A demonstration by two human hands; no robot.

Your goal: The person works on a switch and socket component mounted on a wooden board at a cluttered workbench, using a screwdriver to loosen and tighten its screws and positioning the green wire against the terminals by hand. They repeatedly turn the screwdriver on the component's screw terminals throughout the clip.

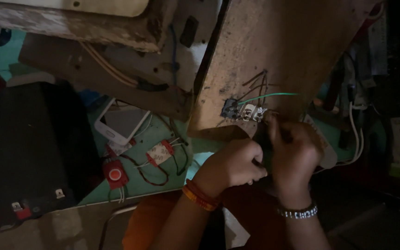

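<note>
White phone (pixel 121 121), red push-button (pixel 115 174), black battery (pixel 24 153)

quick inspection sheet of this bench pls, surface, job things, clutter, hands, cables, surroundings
surface: teal bench top, dim light, partly covered by a tilted brown board
job's things: small switch block at the board's lower edge, wires running from it
clutter: white phone, red button module, small red-ended part, black battery
hands: left hand closed into a fist, what it grips is hidden; right hand with fingers at the switch block
cables: green wire across the board, dark wires above the block, white cable at right
surroundings: too dark to tell
</note>
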